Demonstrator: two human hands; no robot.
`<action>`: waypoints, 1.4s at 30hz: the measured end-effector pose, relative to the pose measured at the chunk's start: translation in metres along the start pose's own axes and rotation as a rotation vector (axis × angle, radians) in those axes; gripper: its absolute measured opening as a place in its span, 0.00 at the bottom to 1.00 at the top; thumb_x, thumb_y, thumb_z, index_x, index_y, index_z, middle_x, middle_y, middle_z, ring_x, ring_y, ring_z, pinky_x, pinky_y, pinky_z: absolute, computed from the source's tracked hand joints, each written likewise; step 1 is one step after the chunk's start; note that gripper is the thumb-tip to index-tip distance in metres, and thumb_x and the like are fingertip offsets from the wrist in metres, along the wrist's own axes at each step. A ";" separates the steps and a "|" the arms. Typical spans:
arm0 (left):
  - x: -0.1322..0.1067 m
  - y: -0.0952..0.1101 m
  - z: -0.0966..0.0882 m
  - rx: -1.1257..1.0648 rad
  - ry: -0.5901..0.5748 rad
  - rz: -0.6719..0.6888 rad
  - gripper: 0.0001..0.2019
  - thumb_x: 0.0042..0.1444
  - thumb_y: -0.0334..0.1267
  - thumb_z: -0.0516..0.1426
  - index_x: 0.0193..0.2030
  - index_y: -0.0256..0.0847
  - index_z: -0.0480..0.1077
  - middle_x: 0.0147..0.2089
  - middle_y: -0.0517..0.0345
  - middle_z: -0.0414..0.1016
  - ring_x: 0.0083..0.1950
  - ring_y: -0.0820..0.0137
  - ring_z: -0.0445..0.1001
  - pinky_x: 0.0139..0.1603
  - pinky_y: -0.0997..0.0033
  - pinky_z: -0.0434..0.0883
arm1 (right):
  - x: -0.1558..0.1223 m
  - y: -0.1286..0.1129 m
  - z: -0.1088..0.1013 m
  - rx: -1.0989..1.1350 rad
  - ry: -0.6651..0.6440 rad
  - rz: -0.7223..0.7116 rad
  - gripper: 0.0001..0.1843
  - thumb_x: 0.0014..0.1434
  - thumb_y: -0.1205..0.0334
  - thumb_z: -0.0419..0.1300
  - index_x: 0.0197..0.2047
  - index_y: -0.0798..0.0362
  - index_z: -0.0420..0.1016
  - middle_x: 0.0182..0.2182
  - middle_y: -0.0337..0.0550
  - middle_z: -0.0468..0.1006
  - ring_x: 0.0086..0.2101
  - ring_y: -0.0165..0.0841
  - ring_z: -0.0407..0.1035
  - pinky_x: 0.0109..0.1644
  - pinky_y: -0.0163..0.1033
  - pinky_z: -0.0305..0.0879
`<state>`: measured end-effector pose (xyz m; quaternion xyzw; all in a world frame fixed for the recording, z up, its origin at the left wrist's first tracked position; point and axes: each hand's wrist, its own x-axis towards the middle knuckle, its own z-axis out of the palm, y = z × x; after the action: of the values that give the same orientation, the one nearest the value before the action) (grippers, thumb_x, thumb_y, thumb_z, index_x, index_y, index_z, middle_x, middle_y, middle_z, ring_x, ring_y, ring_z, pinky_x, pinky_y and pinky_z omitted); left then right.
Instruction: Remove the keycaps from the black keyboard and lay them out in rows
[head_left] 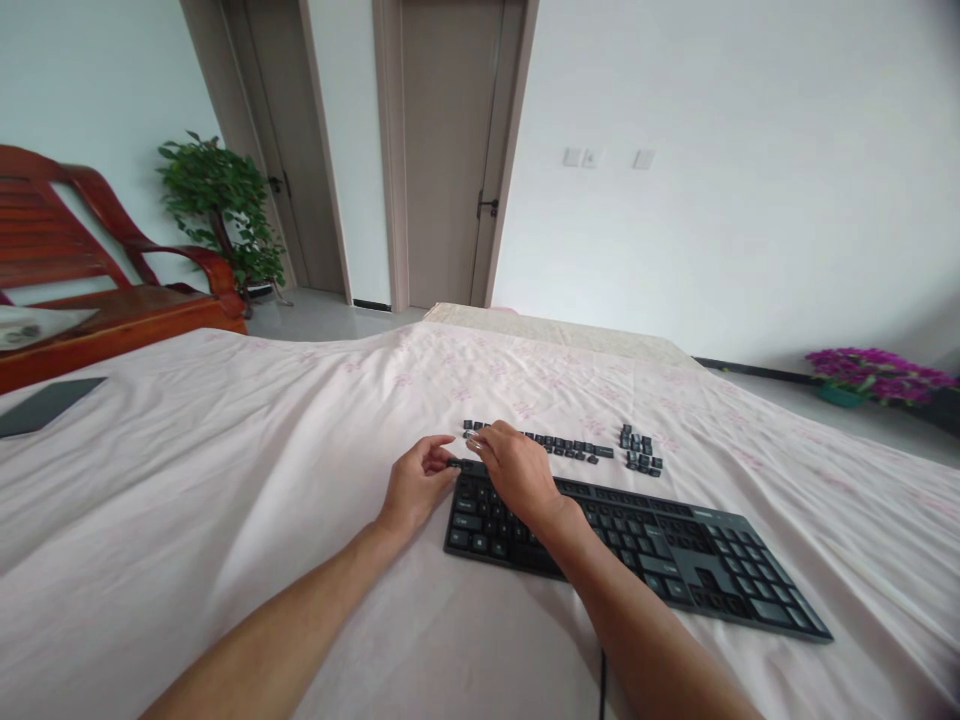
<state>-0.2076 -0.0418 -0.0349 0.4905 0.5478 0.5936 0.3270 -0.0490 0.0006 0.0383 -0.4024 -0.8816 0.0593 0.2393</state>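
Note:
A black keyboard [675, 550] lies on a pale pink bedsheet [225, 500], with some keys gone from its top row. My left hand [415, 487] rests at the keyboard's far left corner, fingers curled toward that corner. My right hand [517, 470] reaches over the left end of the keyboard, fingertips pinched at the top-left corner key; what they hold is too small to name. Behind the keyboard lie a row of loose black keycaps [570, 447] and a small cluster of keycaps [640, 450].
A dark flat device [45, 405] lies on the sheet at the far left. A red wooden armchair [97, 290] and a potted plant [217, 200] stand beyond, near two doors. Purple flowers [877, 372] sit at the right. A black cable [602, 685] runs off the keyboard's near edge.

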 end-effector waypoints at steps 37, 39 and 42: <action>0.012 -0.013 0.000 0.111 -0.014 -0.049 0.16 0.51 0.35 0.56 0.48 0.40 0.72 0.40 0.55 0.75 0.34 0.71 0.74 0.36 0.73 0.71 | 0.111 0.078 0.060 -0.063 -0.269 0.285 0.08 0.54 0.57 0.61 0.37 0.44 0.80 0.36 0.40 0.80 0.38 0.34 0.71 0.37 0.34 0.59; 0.012 -0.014 0.000 0.116 -0.015 -0.045 0.15 0.52 0.35 0.56 0.47 0.40 0.72 0.40 0.55 0.75 0.35 0.71 0.74 0.37 0.73 0.71 | 0.111 0.078 0.061 -0.060 -0.269 0.289 0.08 0.53 0.58 0.61 0.37 0.44 0.80 0.35 0.40 0.80 0.37 0.34 0.71 0.38 0.34 0.60; 0.012 -0.015 -0.001 0.106 -0.015 -0.038 0.15 0.52 0.36 0.56 0.47 0.39 0.73 0.39 0.54 0.75 0.36 0.70 0.74 0.38 0.72 0.72 | 0.111 0.078 0.062 -0.046 -0.262 0.293 0.08 0.53 0.58 0.61 0.37 0.44 0.80 0.35 0.40 0.80 0.37 0.33 0.71 0.37 0.34 0.60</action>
<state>-0.2145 -0.0280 -0.0465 0.5010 0.5854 0.5537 0.3158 -0.0875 0.1399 0.0026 -0.5206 -0.8383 0.1254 0.1021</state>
